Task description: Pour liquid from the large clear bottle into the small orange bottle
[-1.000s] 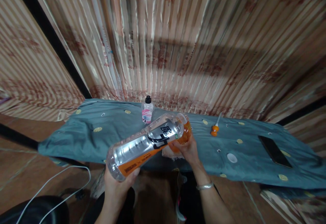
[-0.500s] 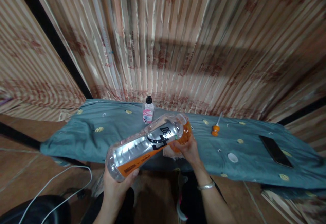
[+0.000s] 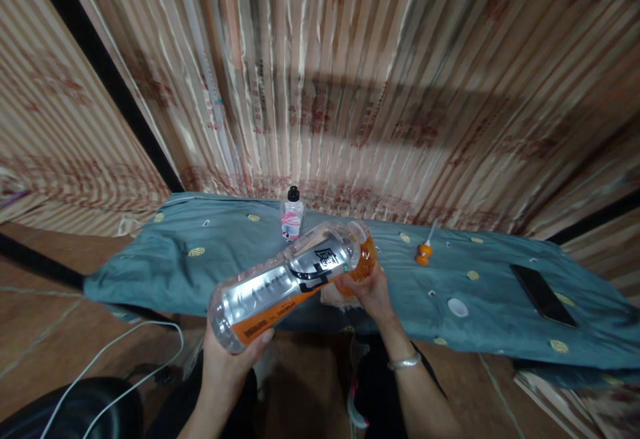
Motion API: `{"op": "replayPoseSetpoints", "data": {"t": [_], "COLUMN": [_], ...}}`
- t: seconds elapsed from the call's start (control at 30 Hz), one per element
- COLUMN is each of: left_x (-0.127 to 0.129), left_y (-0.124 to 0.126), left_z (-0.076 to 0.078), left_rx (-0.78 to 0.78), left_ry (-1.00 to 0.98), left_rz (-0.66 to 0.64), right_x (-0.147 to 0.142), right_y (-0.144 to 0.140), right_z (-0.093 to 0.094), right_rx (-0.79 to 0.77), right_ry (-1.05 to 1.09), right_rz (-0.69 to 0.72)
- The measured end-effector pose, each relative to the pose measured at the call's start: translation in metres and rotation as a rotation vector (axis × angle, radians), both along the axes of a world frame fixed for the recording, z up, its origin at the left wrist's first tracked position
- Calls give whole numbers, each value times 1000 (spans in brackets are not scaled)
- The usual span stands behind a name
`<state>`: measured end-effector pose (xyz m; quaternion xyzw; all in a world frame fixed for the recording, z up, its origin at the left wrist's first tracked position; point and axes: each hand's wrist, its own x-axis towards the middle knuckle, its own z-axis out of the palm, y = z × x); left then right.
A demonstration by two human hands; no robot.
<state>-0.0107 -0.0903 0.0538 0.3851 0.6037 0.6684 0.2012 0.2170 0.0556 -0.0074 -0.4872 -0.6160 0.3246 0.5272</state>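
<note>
My left hand (image 3: 233,356) is closed around the base of a large clear plastic bottle (image 3: 285,286) with a silver and orange label. The bottle is tilted, its neck up and to the right, against the mouth of an orange bottle (image 3: 367,258). Whether liquid passes between them I cannot tell. My right hand (image 3: 367,289) is wrapped around the orange bottle, which stands partly hidden behind the clear one. Under it shows a pale folded cloth (image 3: 337,297). An orange pump top (image 3: 424,253) with a thin white stem lies to the right.
A small clear bottle with a black cap (image 3: 293,216) stands behind on the green cloth-covered table (image 3: 230,252). To the right lie a white round cap (image 3: 457,308) and a dark phone (image 3: 543,294). A white cable (image 3: 113,352) loops at lower left; a striped curtain (image 3: 345,92) hangs behind.
Both hands and both bottles hold nearly the same pose. The view has shifted very slightly; no thing on the table has visibly moved.
</note>
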Motion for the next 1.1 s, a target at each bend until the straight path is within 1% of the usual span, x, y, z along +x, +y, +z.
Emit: {"op": "replayPoseSetpoints", "data": {"t": [0.17,0.3,0.4,0.53,0.63,0.7,0.93,1.1], "left_x": [-1,-1,0,-1,-5,-8,-10,-14], "left_y": [2,4,3,3,5,7,16,17], "left_z": [5,7,9,18,25,27,17,13], "left_rx": [-5,-25,-35,-75,-102,-108,-97,-76], "left_ry": [9,-46,-104,-164,-163,-163,-164,-122], "left_rz": [-30,-81,-129,-162,-180,-182,-176,-143], "right_x": [0,0,1,1,0,0,1,1], "right_y": [-1,-1,-1,-2,-2,-1,2,1], "right_z": [6,10,11,11,10,10,7,8], "right_rx": [-38,-68,-61,-50,-73,-66,-11,-14], "right_ry": [-11,-20,-11,-5,-20,-20,-15,-52], "right_rz": [-34,-38,-28,-48,-68,-69,-56,-54]}}
